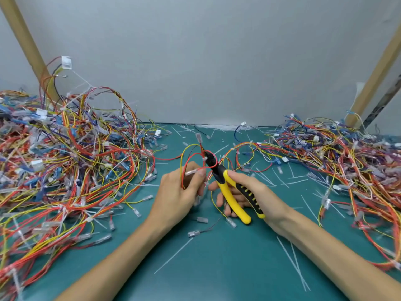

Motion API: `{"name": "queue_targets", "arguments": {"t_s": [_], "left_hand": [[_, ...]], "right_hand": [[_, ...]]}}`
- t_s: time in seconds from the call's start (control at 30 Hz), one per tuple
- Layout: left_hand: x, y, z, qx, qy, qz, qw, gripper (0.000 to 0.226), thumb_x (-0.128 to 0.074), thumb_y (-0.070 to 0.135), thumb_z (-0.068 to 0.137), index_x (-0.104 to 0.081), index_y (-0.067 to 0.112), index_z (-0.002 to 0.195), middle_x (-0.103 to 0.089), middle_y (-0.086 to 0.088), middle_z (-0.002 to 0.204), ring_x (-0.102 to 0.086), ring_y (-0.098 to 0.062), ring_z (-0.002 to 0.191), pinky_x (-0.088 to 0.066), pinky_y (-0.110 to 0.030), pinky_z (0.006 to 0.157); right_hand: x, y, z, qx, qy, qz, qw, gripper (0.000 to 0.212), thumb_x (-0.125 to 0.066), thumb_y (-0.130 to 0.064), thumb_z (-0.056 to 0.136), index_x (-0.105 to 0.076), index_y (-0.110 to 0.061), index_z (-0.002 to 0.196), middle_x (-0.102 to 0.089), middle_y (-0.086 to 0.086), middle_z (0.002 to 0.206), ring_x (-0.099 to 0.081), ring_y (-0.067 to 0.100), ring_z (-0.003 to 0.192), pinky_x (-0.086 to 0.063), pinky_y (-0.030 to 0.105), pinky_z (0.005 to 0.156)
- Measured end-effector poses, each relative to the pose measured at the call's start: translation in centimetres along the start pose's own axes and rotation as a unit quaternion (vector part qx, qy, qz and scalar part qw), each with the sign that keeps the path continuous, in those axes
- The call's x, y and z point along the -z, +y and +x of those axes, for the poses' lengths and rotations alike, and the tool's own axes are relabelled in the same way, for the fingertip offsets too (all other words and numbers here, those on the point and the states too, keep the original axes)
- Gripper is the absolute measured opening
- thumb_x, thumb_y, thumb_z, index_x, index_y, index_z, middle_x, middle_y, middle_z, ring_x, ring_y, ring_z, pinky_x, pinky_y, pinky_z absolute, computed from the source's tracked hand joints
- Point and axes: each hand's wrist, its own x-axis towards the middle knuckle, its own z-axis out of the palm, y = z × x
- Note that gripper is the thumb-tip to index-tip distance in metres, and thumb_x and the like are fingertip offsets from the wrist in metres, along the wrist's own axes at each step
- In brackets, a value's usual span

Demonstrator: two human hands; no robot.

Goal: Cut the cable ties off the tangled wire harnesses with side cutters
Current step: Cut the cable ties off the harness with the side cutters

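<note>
Gripping yellow-and-black plastic-handled side cutters (224, 185), the right hand (255, 192) aims them at a small white cable tie (205, 158). The left hand (180, 190) pinches the thin red wire loop (193, 154) just left of it, so the blades could nick that wire.

"Where were the side cutters (225, 190)?"

"In the right grip (253, 190), raised off the desk (217, 268). Yellow-and-black handles a little apart, black head pointing up and away, right beside a white cable tie (204, 158)."

"A tie on what?"

"On a harness (195, 154) of red and yellow wires with clear terminals, looped upward and pinched in the left grip (182, 192)."

"And the others?"

"Two tangled piles of red, yellow, blue and purple harnesses, the left pile (65, 159) and the right pile (347, 159), with white ties on many. Cut ties (173, 255) lay scattered between them."
</note>
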Motion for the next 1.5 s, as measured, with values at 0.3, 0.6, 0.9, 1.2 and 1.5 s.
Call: {"name": "queue_targets", "arguments": {"t_s": [0.3,0.6,0.9,1.2,1.5], "left_hand": [[0.1,-0.2,0.3,0.012,-0.036,-0.023,0.999,0.032,-0.048,0.034,0.099,-0.054,0.019,0.072,-0.061,-0.001,0.054,-0.056,-0.012,0.045,-0.045,-0.024,0.054],[-0.2,-0.1,0.1,0.051,-0.035,-0.087,0.994,0.019,-0.049,0.043,0.099,-0.057,0.027,0.093,-0.071,0.001,0.068,-0.055,-0.021,0.039,-0.042,-0.02,0.044],[0.3,0.5,0.2,0.056,-0.035,-0.096,0.993,0.013,-0.055,0.025,0.098,-0.055,0.023,0.086,-0.07,-0.002,0.062,-0.042,-0.015,0.03,-0.031,-0.016,0.037],[0.1,0.4,-0.2,0.008,-0.045,-0.064,0.997,0.018,-0.058,0.033,0.097,-0.054,0.021,0.083,-0.065,-0.002,0.055,-0.045,-0.008,0.036,-0.032,-0.012,0.042],[-0.2,0.5,-0.4,0.006,-0.027,-0.026,0.999,0.013,-0.057,0.022,0.097,-0.054,0.02,0.085,-0.066,0.004,0.057,-0.047,-0.005,0.036,-0.034,-0.011,0.045]], "right_hand": [[-0.4,-0.4,-0.1,0.008,0.05,-0.053,0.997,0.055,-0.045,-0.062,0.09,-0.067,-0.011,0.086,-0.057,0.006,0.066,-0.051,0.019,0.052,-0.045,0.025,0.054],[-0.7,0.0,0.5,0.005,0.068,-0.104,0.992,0.053,-0.039,-0.053,0.097,-0.063,-0.009,0.083,-0.055,0.004,0.062,-0.049,0.018,0.049,-0.042,0.025,0.048],[1.0,-0.8,0.7,-0.06,-0.052,-0.032,0.996,0.057,-0.037,-0.062,0.086,-0.074,-0.02,0.095,-0.069,0.01,0.081,-0.067,0.024,0.073,-0.054,0.026,0.061],[1.7,-0.1,0.5,-0.03,-0.062,-0.043,0.997,0.058,-0.037,-0.061,0.091,-0.074,-0.017,0.096,-0.067,0.009,0.079,-0.065,0.023,0.071,-0.054,0.027,0.068],[1.5,-0.6,0.2,-0.031,-0.067,-0.082,0.994,0.06,-0.028,-0.053,0.097,-0.066,-0.007,0.088,-0.068,0.016,0.074,-0.063,0.026,0.06,-0.05,0.028,0.059]]}}
